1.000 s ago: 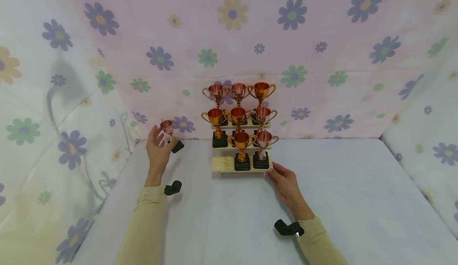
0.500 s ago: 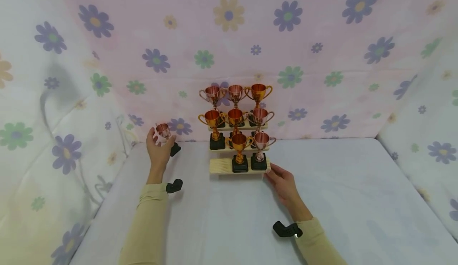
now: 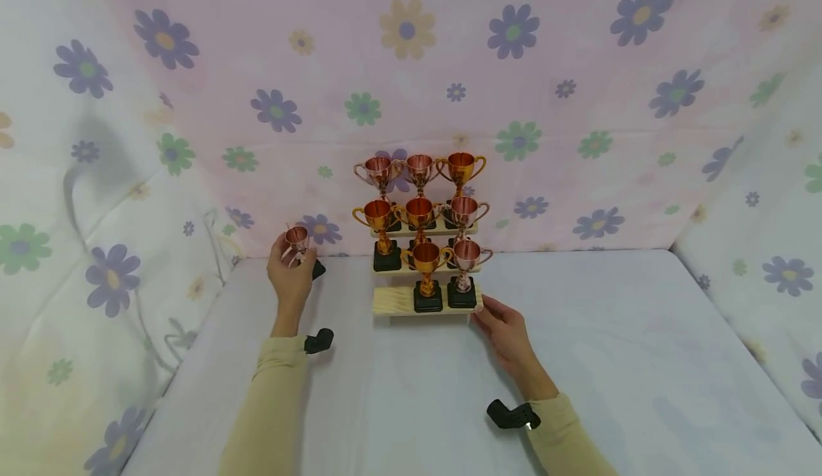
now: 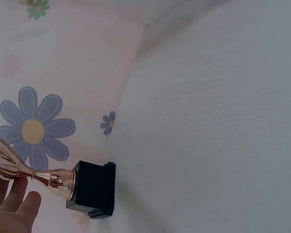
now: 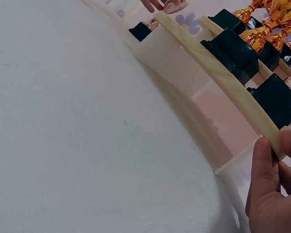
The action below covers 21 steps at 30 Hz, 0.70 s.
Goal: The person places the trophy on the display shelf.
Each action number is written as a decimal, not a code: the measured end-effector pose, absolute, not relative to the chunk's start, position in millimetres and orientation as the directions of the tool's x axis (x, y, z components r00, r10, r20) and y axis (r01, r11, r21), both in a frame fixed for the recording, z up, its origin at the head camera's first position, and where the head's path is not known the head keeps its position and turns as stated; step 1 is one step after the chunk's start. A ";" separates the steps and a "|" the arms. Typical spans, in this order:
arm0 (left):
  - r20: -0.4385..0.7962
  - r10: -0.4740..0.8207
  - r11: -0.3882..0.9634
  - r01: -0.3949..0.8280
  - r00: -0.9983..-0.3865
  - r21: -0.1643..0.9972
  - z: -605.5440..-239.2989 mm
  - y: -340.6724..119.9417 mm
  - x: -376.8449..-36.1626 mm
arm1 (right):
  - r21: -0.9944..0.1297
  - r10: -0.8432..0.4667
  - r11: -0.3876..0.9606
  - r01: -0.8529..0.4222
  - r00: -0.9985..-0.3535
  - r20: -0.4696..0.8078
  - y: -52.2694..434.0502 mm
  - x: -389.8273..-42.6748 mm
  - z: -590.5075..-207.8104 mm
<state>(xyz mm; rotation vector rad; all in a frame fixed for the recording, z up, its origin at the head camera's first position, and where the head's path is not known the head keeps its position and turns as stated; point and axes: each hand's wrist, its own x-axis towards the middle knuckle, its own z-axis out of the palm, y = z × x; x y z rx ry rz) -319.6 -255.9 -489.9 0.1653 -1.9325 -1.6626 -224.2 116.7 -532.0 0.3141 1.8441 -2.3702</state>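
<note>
My left hand (image 3: 290,280) holds a small rose-gold trophy cup (image 3: 297,239) near the back wall, left of a tiered wooden display stand (image 3: 393,300). The trophy's black base (image 4: 93,189) shows whole in the left wrist view, with fingers under the stem and cup; in the head view the hand partly covers it. At the stand's bottom right corner, my right hand (image 3: 510,337) pinches the end of the lowest board (image 5: 228,87) between thumb and fingers. That board bears a gold trophy (image 3: 427,276) and a rose-gold trophy (image 3: 464,275) on its middle and right; its left end is bare wood.
The stand's upper two tiers carry several more two-handled trophies, among them a gold one (image 3: 461,169) at the top right. A white cloth (image 3: 591,362) covers the table. Flower-printed fabric (image 3: 552,105) hangs at the back and both sides.
My left hand has shifted slightly to the right with the trophy, and its base is now more hidden behind the hand. The right hand has kept its place on the stand. The head view has shifted slightly.
</note>
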 end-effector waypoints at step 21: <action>0.374 -0.241 0.254 0.314 -0.896 0.915 -467.8 -252.5 -271.1 | -0.942 0.022 -0.246 0.227 -0.971 -0.240 116.3 -222.3 -529.0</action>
